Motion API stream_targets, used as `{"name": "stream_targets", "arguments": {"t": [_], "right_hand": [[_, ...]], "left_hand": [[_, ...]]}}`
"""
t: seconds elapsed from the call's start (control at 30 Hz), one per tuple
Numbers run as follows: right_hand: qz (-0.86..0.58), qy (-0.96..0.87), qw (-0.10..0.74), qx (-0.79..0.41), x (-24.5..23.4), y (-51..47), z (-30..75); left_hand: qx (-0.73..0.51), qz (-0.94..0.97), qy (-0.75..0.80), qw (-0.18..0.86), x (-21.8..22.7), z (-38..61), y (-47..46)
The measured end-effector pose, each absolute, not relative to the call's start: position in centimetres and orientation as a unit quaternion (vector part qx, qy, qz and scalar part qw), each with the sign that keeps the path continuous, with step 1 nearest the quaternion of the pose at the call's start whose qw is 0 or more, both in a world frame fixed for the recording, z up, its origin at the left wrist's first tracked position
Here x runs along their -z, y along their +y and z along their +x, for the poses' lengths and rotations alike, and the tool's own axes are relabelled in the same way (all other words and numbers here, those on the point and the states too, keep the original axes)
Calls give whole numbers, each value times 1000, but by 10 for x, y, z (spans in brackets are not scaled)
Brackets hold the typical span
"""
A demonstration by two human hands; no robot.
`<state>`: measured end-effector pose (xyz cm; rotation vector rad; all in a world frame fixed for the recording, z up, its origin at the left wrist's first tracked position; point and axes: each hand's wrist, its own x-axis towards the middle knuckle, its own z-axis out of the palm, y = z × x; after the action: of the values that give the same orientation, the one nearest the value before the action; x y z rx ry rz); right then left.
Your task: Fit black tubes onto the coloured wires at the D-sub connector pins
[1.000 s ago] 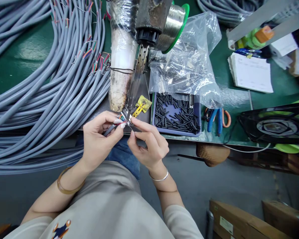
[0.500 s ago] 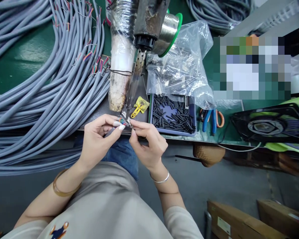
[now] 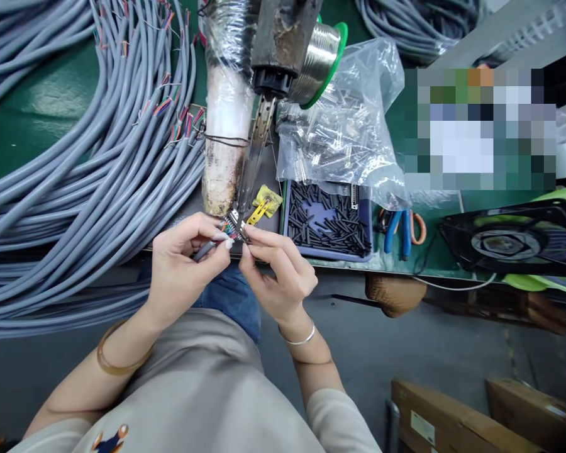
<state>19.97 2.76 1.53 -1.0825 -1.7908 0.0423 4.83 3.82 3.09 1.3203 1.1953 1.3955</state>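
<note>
My left hand (image 3: pixel 186 255) is closed on a grey cable (image 3: pixel 204 251), pinching it near its fanned, coloured wires (image 3: pixel 227 228). These wires meet a metal multi-pin connector (image 3: pixel 234 217), whose right end sits between the thumb and fingers of my right hand (image 3: pixel 280 267). Right above the connector, the thin end of a soldering iron (image 3: pixel 249 170) points down; whether it touches a pin I cannot tell. Just behind my right fingertips lies a yellow sponge (image 3: pixel 270 200) with a yellow slotted strip (image 3: pixel 258 212) on it.
Bundled grey cables (image 3: pixel 99 170) cover the left side. A purple tray (image 3: pixel 327 253) of short black tubes (image 3: pixel 342 229), a plastic bag (image 3: pixel 344 135) of connectors, a solder spool (image 3: pixel 317 63), blue-handled pliers (image 3: pixel 399 233) and a black fan (image 3: pixel 509 239) are to the right.
The grey cable now shows more clearly below my left fingers. My right hand and the connector have shifted slightly left, and the connector is tilted a little differently.
</note>
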Motion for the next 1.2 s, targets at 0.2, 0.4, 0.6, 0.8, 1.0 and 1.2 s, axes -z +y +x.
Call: {"name": "stream_targets", "arguments": {"t": [0.2, 0.4, 0.6, 0.8, 1.0, 1.2], "right_hand": [[-457, -751, 477, 14, -19, 25, 200], [-444, -778, 443, 29, -16, 22, 204], [-486, -740, 458, -83, -22, 19, 210], [-497, -729, 447, -145, -31, 14, 217], [-437, -746, 501, -42, -21, 8, 217], [-451, -738, 496, -80, -19, 7, 219]], "left_hand": [[-536, 519, 505, 434, -36, 48, 40], [-509, 482, 514, 494, -34, 47, 41], [-476, 506, 491, 525, -32, 47, 29], [-490, 555, 486, 464, -23, 43, 13], [-479, 569, 479, 467, -22, 33, 9], [-503, 466, 447, 575, -21, 30, 5]]}}
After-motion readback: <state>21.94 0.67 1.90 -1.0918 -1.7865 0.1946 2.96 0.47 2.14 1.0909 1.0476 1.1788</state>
